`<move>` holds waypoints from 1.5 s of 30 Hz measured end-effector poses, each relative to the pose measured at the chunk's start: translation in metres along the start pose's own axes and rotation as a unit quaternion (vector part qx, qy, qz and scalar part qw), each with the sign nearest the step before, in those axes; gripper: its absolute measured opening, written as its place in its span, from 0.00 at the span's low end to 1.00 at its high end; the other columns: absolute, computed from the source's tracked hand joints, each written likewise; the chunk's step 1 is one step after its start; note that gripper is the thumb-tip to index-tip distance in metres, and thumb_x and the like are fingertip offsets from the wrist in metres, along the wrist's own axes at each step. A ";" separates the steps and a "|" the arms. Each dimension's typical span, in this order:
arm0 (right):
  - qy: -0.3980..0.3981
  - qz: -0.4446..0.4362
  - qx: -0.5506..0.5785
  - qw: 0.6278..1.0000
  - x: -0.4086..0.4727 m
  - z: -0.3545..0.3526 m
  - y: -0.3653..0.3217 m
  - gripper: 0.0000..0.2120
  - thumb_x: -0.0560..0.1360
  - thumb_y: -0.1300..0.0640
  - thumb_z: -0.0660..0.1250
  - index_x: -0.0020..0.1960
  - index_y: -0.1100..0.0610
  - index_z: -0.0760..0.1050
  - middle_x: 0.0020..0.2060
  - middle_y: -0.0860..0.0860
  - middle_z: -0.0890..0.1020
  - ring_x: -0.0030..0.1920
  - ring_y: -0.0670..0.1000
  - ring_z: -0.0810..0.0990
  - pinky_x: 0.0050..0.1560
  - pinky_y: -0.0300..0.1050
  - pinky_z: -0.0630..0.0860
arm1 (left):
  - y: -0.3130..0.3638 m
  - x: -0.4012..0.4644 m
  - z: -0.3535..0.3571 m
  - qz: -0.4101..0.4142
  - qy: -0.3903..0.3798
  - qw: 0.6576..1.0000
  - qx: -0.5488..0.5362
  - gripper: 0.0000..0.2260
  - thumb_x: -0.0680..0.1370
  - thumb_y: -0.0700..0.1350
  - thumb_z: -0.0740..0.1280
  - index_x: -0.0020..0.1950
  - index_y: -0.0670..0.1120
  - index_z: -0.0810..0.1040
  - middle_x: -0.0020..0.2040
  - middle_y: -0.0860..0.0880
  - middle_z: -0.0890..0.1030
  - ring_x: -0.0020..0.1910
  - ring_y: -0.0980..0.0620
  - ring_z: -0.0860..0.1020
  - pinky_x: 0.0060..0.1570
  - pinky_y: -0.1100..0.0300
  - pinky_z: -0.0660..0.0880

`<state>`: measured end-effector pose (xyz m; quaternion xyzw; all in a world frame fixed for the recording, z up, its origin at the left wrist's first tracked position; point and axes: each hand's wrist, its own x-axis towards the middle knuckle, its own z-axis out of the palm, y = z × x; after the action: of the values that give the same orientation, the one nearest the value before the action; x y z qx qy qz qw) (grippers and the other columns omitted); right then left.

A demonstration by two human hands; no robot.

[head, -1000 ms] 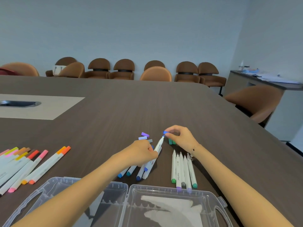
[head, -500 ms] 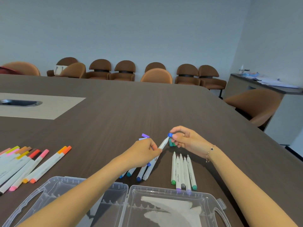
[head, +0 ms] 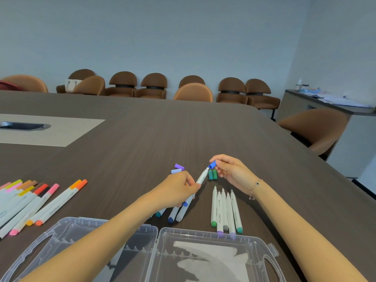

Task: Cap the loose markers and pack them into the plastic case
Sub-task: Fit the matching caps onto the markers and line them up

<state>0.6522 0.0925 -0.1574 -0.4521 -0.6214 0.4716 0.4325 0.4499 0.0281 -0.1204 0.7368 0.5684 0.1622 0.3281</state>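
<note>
From the head camera, the left hand (head: pixel 179 190) is closed in a grip around a white marker (head: pixel 201 178), holding it by the middle so its bare tip points up and to the right. The right hand (head: pixel 230 169) pinches a small blue cap (head: pixel 212 165) between thumb and finger, just above the marker's tip; the cap is very near the tip and looks not pushed on yet. Right behind the tip, two green caps (head: pixel 212 174) lie side by side on the dark bench (head: pixel 142 143). Two purple caps (head: pixel 178 168) lie just beyond the left hand. Under the left hand a few more markers (head: pixel 175 214) with blue ends lie in a bunch; I cannot count them all. To the right, five uncapped markers (head: pixel 225 210) lie in a neat row, and one reads "marker" on its side. Far left is a fan of capped markers (head: pixel 34 202) in pink, orange, yellow and brown. The clear plastic case (head: pixel 203 235) lies open at the near edge, both halves flat. A bracelet (head: pixel 255 188) is on the right wrist.
</note>
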 end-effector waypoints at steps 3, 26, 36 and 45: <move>-0.017 -0.006 -0.029 0.999 -0.002 0.002 -0.002 0.11 0.80 0.61 0.58 0.50 0.55 0.78 0.44 0.55 0.76 0.40 0.47 0.72 0.39 0.33 0.72 | 0.000 0.002 0.001 0.000 0.001 1.000 -0.004 0.07 0.80 0.50 0.60 0.47 0.49 0.71 0.32 0.52 0.72 0.25 0.55 0.70 0.26 0.70 0.68; 0.063 -0.062 -0.124 0.988 -0.001 0.009 -0.008 0.12 0.80 0.56 0.59 0.60 0.50 0.76 0.35 0.48 0.74 0.35 0.43 0.72 0.36 0.29 0.71 | -0.004 0.016 0.012 -0.080 -0.049 0.995 0.037 0.15 0.78 0.53 0.64 0.51 0.42 0.81 0.38 0.49 0.82 0.26 0.58 0.78 0.42 0.66 0.75; 0.102 -0.069 -0.267 0.956 0.004 -0.012 0.018 0.14 0.78 0.65 0.59 0.56 0.51 0.78 0.56 0.48 0.76 0.51 0.42 0.74 0.48 0.25 0.71 | 0.019 0.016 0.039 -0.012 0.043 0.989 0.143 0.14 0.76 0.54 0.67 0.48 0.44 0.76 0.39 0.49 0.78 0.35 0.54 0.75 0.33 0.68 0.68; -0.006 -0.049 -0.351 0.935 0.002 -0.015 0.025 0.15 0.77 0.62 0.64 0.62 0.53 0.76 0.60 0.48 0.78 0.59 0.45 0.75 0.65 0.40 0.70 | 0.029 0.028 0.045 -0.077 -0.085 0.980 0.163 0.14 0.76 0.56 0.66 0.40 0.46 0.71 0.31 0.51 0.74 0.28 0.56 0.74 0.38 0.67 0.73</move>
<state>0.6697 0.1013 -0.1786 -0.5418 -0.7711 0.2041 0.2650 0.5074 0.0369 -0.1378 0.7454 0.6126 -0.0220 0.2621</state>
